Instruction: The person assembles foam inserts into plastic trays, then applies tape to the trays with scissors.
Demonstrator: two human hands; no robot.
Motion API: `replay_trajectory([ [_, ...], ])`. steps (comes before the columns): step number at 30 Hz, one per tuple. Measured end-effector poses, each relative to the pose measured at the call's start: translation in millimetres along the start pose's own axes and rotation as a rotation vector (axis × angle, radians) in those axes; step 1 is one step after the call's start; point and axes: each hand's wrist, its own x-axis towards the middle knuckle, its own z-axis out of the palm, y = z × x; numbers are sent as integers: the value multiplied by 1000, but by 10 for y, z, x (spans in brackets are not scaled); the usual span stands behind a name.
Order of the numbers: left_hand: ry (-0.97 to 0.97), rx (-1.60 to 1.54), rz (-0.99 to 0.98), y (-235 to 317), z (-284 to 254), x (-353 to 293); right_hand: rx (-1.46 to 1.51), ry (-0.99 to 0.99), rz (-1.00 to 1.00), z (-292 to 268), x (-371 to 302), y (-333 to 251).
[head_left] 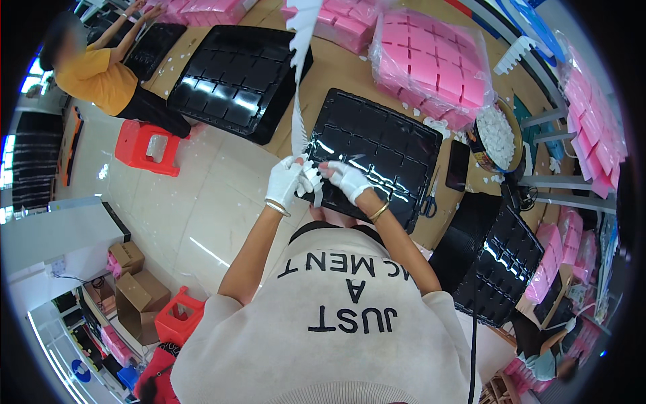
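My left hand, in a white fingerless-tipped glove, is closed on a white notched strip. The strip rises from my fingers past the far edge of the view, and a short bunched end lies between my hands. My right hand, gloved the same way, has its fingertips pinched together at the right side of that bunched end. Both hands are over the near left corner of a black slotted plastic tray on the table. Exactly what the right fingertips grip is partly hidden.
Blue-handled scissors, a dark phone and a tub of white scraps stand right of the tray. Pink wrapped foam blocks lie beyond. Another black tray is at far left, near a co-worker and red stool.
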Motion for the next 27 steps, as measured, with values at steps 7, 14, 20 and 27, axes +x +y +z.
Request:
replay_trajectory([
  [7,-23,-28,-18,31,-50,4,-57,11,113,126,-51,214],
  [14,-14,63,21,127,65,-63,-63,76,87,128,-2,202],
  [20,218,372,62,-163,-66,41,-222,192,59,221,-7,-46],
  [27,554,618,265,-388,-458,-6,-571,424,-387,-291,670,-151],
])
